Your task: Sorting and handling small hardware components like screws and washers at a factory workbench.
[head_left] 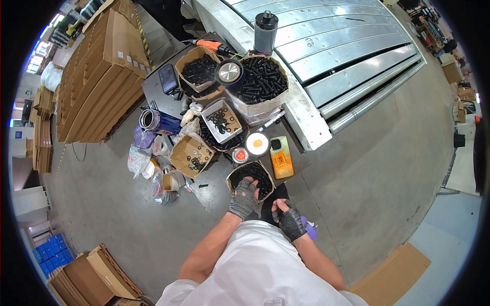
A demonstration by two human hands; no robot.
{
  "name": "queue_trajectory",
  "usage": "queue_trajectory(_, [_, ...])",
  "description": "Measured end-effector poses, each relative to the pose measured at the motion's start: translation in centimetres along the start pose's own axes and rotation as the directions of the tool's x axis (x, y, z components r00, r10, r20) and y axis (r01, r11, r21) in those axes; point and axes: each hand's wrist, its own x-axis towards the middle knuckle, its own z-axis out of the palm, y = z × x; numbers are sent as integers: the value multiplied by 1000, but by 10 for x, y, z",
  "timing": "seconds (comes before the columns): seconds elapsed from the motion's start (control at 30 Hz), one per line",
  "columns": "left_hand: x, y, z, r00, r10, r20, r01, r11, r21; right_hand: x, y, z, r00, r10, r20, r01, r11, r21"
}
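The left hand (245, 197) dips, fingers bent, into black bits (261, 177) under it — likely picking, next needing a neat pinch — while the right hand (289, 219) curls nearby, and I can't tell what either holds.

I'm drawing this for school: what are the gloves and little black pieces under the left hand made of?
Gloves: probably knitted fabric, dull grey, because they look soft and snug.
Black pieces: maybe metal with a dark finish, since some glint, but plastic is possible.

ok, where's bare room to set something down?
Small tabletop patch between the washer box and the near bolt box, beside one loose bolt; bigger: the slatted metal surface. Crowded: behind the white-lidded jar, containers packed together.
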Motion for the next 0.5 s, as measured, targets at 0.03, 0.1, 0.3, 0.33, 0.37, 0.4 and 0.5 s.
queue_trajectory(0.03, [-1, 1, -1, 1000, -1, 14, 1, 1000, -26, 1, 0, 0, 1000, 0, 1, 0, 1000, -2])
queue_trajectory(0.1, [-3, 0, -3, 1000, 11, 3, -11, 1000, -29, 2, -1, 1, 998, -18, 53, 17, 1000, 16])
queue_trajectory(0.3, [-8, -3, -8, 997, 59, -42, -60, 997, -44, 0, -3, 8, 999, -24, 34, 23, 1000, 15])
queue_trajectory(0.33, [-9, -4, -9, 997, 70, -35, -72, 996, -58, 0, -3, 10, 999, -24, 36, 23, 1000, 9])
queue_trajectory(0.37, [-10, -5, -10, 997, 68, -41, -70, 996, -58, 0, -4, 12, 999, -20, 27, 19, 999, 35])
queue_trajectory(0.4, [-12, -5, -11, 999, 47, -16, -48, 996, -72, 1, -5, 14, 1000, -16, 18, 15, 998, 61])
queue_trajectory(0.5, [-11, 0, -21, 1000, 4, -18, -6, 996, -84, -1, -9, 19, 999, -38, 31, 34, 994, 105])
